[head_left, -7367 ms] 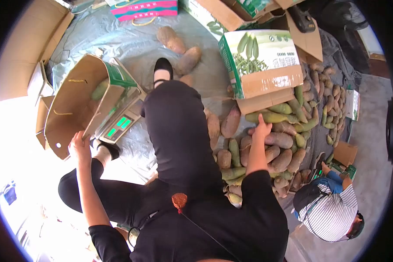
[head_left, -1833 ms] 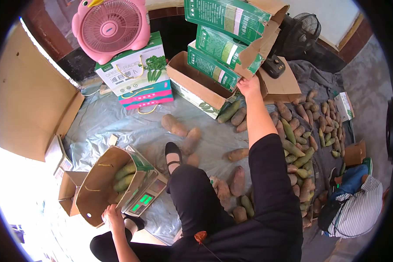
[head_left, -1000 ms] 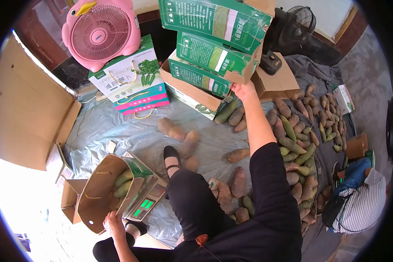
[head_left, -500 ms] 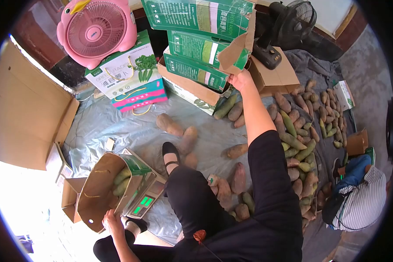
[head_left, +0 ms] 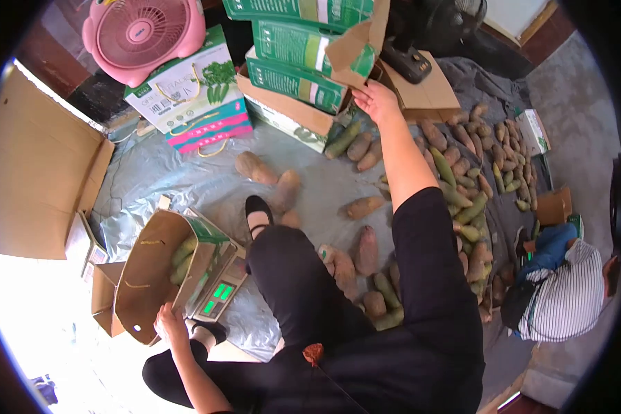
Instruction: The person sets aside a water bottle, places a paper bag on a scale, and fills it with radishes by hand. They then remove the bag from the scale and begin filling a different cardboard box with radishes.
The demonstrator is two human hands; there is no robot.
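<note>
My left hand [head_left: 172, 324] has its fingers closed on the near edge of an open cardboard carton [head_left: 141, 276]. The carton lies tilted on a digital scale [head_left: 221, 293] with green lit digits, and green radishes [head_left: 181, 261] show inside it. With my right arm stretched forward, my right hand [head_left: 378, 102] pinches the lower edge of a brown flap [head_left: 352, 58] on a green printed carton [head_left: 290, 48]. That carton is one of several slanting in a larger open box [head_left: 283, 107]. My right fingertips are partly hidden at the flap.
A pink fan [head_left: 141, 31] stands on a white-and-green gift box [head_left: 186, 86] at the back left. Brown tubers and green radishes [head_left: 472, 207] lie heaped on the right, with loose tubers [head_left: 366, 252] near my legs. Another person in a striped shirt [head_left: 566, 293] bends down at far right.
The whole view has shifted, so things appear higher and slightly left. My right hand has shifted slightly along the flap, its fingers looking looser. My left hand stays on the carton.
</note>
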